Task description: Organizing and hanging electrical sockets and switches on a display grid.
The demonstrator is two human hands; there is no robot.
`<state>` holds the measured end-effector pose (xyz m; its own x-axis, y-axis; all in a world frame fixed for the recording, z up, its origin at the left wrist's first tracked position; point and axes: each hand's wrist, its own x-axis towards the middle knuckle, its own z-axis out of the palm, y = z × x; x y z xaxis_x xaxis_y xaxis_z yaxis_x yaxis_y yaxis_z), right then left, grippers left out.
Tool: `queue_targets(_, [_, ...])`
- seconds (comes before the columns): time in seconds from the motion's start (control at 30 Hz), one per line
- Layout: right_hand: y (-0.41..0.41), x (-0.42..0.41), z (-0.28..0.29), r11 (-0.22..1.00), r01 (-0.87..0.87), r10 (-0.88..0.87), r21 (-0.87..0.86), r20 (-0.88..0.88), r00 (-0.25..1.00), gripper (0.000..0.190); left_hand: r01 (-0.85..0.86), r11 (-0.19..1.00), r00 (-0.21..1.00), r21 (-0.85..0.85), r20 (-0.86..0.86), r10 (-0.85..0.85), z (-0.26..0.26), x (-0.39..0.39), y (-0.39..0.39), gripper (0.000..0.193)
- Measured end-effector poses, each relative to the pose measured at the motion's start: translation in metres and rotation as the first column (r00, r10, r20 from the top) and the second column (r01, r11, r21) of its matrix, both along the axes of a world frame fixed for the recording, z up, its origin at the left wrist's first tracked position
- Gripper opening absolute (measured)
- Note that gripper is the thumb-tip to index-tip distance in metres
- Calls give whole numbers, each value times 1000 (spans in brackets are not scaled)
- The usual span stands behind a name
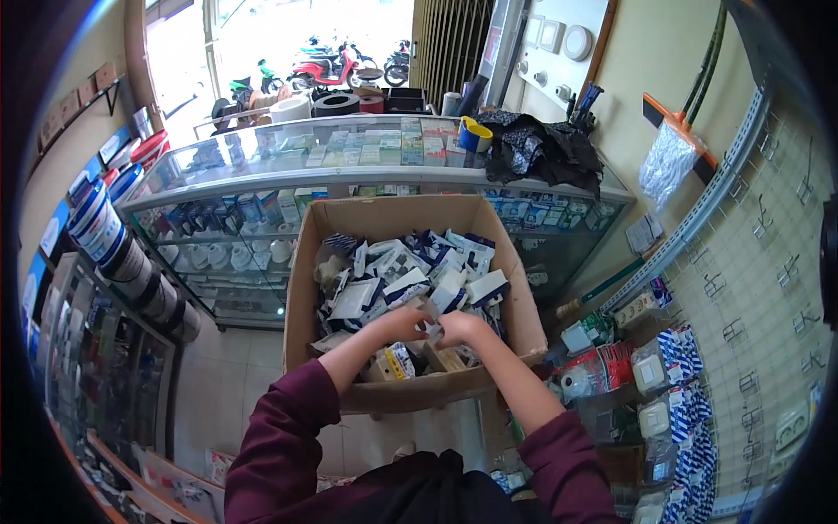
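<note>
Both hands reach into a large open cardboard box full of small packaged goods. My left hand and my right hand are close together over the box's near half, fingers bent around a small clear plastic piece, partly hidden by them. Beyond the hands lie white wall-plate packages with dark blue edges. A yellow, white and black package rests below my left hand, and a beige boxy item is under my right hand.
Behind the box stands a glass display counter, bearing a yellow and blue tape roll and crumpled black plastic. Stacked paint buckets line the left side. At right are a wire grid rack with hooks, hanging packages and a broom.
</note>
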<state>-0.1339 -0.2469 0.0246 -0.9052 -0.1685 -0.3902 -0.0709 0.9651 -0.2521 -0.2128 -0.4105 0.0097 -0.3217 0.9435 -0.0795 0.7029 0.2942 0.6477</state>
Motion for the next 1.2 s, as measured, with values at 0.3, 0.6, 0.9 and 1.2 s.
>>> queue_targets(0.3, [-14, 0, -15, 969, 248, -212, 6, 542, 814, 61, 43, 986, 999, -164, 27, -39, -42, 3, -1, 41])
queue_targets(0.6, [-9, 8, 27, 894, 392, -334, -217, 258, 906, 61, -70, 997, 990, -15, -127, 67, 5, 1, -13, 37])
queue_targets(0.9, [-17, 96, 116, 798, 171, -505, -578, -487, 712, 46, -226, 906, 943, 359, 313, 112, 98, 48, -22, 50])
queue_targets(1.2, [0, 219, 108, 966, 65, -255, -250, -963, 86, 29, -223, 864, 462, 451, 829, -313, 138, 175, 34, 62])
